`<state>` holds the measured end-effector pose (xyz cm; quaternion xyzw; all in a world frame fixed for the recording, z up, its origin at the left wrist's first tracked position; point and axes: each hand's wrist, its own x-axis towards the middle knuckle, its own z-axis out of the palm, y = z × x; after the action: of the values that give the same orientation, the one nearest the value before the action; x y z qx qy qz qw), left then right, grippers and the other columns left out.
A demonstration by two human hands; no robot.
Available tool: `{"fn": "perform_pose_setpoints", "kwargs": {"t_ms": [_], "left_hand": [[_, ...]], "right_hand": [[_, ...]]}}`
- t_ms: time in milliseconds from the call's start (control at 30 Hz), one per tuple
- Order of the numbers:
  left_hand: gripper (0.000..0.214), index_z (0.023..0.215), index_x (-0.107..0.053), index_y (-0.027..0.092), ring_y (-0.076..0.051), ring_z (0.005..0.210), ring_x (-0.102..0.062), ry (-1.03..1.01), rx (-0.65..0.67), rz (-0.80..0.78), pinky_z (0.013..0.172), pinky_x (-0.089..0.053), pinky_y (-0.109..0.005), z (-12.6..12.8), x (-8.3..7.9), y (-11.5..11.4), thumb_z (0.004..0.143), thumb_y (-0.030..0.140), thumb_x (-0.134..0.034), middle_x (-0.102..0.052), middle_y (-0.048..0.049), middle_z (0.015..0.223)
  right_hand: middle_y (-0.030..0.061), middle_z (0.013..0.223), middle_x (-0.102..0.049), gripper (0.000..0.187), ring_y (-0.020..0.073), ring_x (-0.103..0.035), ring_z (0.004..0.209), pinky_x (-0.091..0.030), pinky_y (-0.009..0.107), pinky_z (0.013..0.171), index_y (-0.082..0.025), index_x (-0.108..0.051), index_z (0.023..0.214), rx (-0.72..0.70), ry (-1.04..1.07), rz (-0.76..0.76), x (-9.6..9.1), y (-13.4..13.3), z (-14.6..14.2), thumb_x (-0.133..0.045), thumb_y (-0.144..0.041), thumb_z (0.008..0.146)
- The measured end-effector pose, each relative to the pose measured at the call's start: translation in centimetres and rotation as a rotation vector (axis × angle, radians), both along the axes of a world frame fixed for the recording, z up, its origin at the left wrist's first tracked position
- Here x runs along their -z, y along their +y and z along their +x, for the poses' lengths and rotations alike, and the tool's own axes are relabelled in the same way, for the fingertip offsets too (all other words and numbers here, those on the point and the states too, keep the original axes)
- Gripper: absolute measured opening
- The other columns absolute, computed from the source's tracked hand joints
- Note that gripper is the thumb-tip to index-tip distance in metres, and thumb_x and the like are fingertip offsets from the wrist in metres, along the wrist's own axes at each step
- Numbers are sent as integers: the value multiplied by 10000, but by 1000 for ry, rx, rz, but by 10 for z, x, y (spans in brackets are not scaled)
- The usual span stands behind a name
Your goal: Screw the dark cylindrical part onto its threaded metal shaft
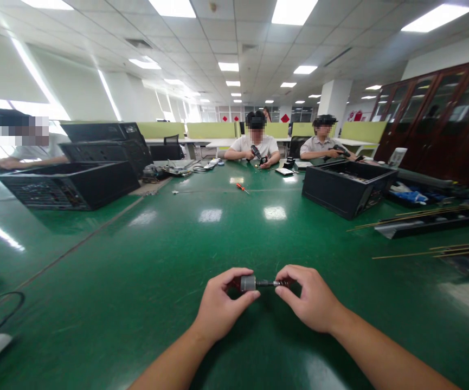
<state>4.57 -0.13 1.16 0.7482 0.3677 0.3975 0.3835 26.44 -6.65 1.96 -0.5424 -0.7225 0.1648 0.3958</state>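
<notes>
Low over the green table, my left hand (226, 300) closes its thumb and fingers round the thick end of a small motor-like piece (248, 283), a grey cylinder with a thin dark shaft. The shaft points right, roughly level. At its far end, my right hand (309, 298) pinches the tip, where a ribbed or coiled dark part shows between thumb and forefinger. I cannot make out the exact kind of piece. Part of the cylinder is hidden inside my left hand.
Farther up the green table (169, 244) lies an orange screwdriver (241, 187). Black computer cases stand at left (75, 184) and right (350, 184). Thin brass-coloured rods (405, 254) stick out from the right. Across the table, one person (254, 143) holds a power drill; others sit at both sides.
</notes>
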Motion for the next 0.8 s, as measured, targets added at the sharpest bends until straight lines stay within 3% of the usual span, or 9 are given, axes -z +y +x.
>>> {"fn": "perform_pose_setpoints", "kwargs": {"t_ms": [567,800], "left_hand": [[306,984,-718,192,-216,784,-672,0,-26,-36,734,-511,-314,-1,1,2,710,299,-798,-728,-41,876],[327,922,-628,175,-172,715,-627,-110,-83,-134,667,-474,-267,-3,3,10,685,293,-820,-663,-10,792]], "right_hand": [[13,780,-660,35,169,-608,731,-430,278,704,-188,-656,847,-3,6,29,1,2,6,-624,-201,845],[18,745,-610,270,157,-582,696,-429,269,666,-173,-610,821,-11,294,94,3,5,13,-460,-332,981]]}}
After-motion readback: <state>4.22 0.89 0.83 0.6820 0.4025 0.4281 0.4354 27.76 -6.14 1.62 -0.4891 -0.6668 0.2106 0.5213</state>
